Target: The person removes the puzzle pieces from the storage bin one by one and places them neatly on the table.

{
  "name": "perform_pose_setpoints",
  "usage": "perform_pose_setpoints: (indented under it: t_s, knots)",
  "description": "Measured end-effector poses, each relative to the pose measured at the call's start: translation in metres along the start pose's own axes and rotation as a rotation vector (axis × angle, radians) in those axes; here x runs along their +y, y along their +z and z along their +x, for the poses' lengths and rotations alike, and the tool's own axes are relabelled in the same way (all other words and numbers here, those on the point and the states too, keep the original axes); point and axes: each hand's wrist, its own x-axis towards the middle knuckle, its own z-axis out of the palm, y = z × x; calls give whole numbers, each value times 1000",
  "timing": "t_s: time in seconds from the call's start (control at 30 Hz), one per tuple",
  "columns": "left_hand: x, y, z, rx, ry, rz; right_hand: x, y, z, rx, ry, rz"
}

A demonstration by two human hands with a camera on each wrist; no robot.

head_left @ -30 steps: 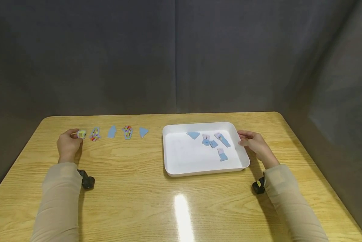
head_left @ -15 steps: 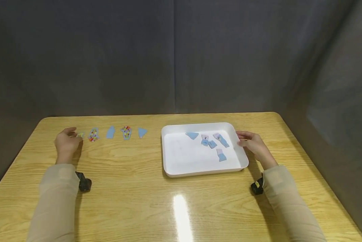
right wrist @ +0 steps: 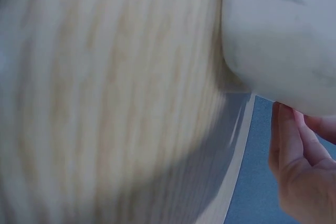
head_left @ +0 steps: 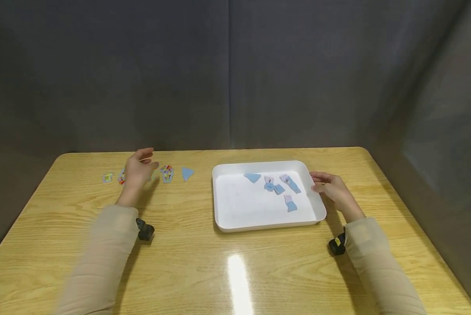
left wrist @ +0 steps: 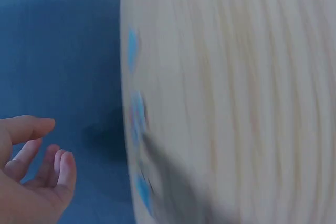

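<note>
My left hand [head_left: 138, 173] is over the row of jigsaw pieces at the far left of the table, fingers loosely bent and nothing seen between them. It partly covers a multicoloured piece [head_left: 121, 176] and nearly hides another. At the row's left end lies a small green-and-yellow piece [head_left: 107, 177]; to the hand's right are another multicoloured piece [head_left: 167, 173] and a blue piece [head_left: 187, 173]. In the left wrist view the pieces are blurred. My right hand [head_left: 332, 189] grips the right wall of a white tray [head_left: 235, 205], thumb at the rim and fingers outside.
Inside the tray, toward its right side, lie several blue and pinkish pieces, including a blue one [head_left: 252, 177] and a two-toned one [head_left: 289, 203]. The wooden table [head_left: 180, 262] ends at a dark curtain [head_left: 160, 78] behind.
My left hand has left the green-and-yellow piece at the row's left end and moved right, over the middle of the row. The right hand stays at the tray.
</note>
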Motion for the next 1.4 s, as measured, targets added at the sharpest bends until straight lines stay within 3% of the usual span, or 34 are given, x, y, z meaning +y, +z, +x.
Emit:
perform_pose_setpoints:
  t_s: [0.2, 0.43, 0.7, 0.83, 0.97, 1.13, 1.23, 1.4]
  knots:
    - [27, 49, -8, -177, 87, -42, 0, 4, 2, -2, 4, 11]
    - [52, 98, -20, -254, 165, -62, -2, 7, 5, -4, 5, 15]
    - [74, 142, -35, -460, 146, -18, -2, 7, 5, 0, 18, 5]
    - [75, 161, -34, -500, 120, -5, -2, 6, 5, 4, 17, 7]
    - [72, 176, -29, -490, 81, -47, -2, 7, 5, 5, 23, 8]
    - [69, 183, -23, -443, 69, -72, -3, 7, 5, 1, 26, 12]
    - [71, 181, -23, -435, 87, -29, -3, 6, 4, 1, 27, 12]
    - [79, 177, -23, -474, 136, 117, -4, 5, 4, 0, 24, 13]
